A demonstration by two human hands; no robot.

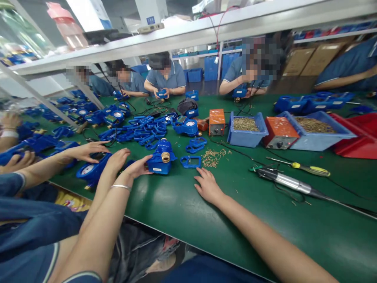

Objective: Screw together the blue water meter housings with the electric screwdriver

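My left hand (138, 166), with a silver bangle at the wrist, grips the left side of a blue water meter (159, 167) that stands on the green table, its brass fitting (165, 157) facing me. My right hand (208, 185) lies on the tabletop, open, fingers spread and holding nothing. Its fingertips are at the lower right edge of a blue frame-shaped cover (191, 166); whether they touch it I cannot tell. Just beyond is a loose pile of small brass-coloured screws (212, 158). More blue covers (195, 144) lie behind.
A co-worker's hands (91, 151) at left are by another blue meter (92, 169). At right lie an electric screwdriver (290, 182) and a yellow-handled screwdriver (312, 169). Behind stand blue screw bins (246, 138) and orange boxes (217, 118). A shelf (176, 34) crosses overhead.
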